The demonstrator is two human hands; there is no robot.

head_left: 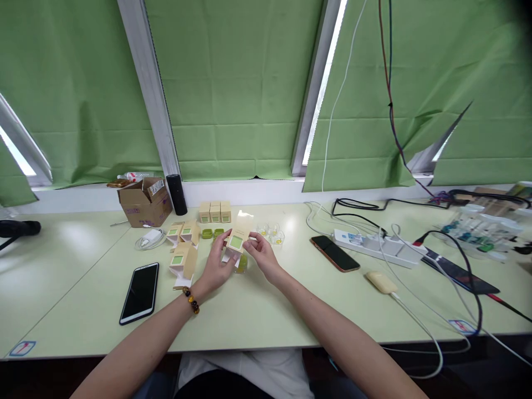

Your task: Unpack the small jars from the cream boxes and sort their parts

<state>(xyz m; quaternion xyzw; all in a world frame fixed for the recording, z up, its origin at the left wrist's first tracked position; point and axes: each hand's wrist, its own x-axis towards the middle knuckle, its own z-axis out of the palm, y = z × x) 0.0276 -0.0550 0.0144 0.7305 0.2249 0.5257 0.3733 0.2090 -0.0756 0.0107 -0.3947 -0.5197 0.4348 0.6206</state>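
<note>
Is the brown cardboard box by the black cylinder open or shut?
Open: the brown cardboard box has its top flaps raised. What is inside cannot be made out. The black cylinder stands upright beside it.

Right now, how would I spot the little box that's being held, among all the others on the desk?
Start at the pale green desk under the green blinds. In its middle, both hands meet, the left hand and right hand gripping one small tan box with a green square. Unlike the row of three boxes behind, it is lifted off the desk.

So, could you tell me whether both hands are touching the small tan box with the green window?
Touching. The head view shows the left hand and right hand gripping the small tan box from either side, fingertips on its edges.
</note>
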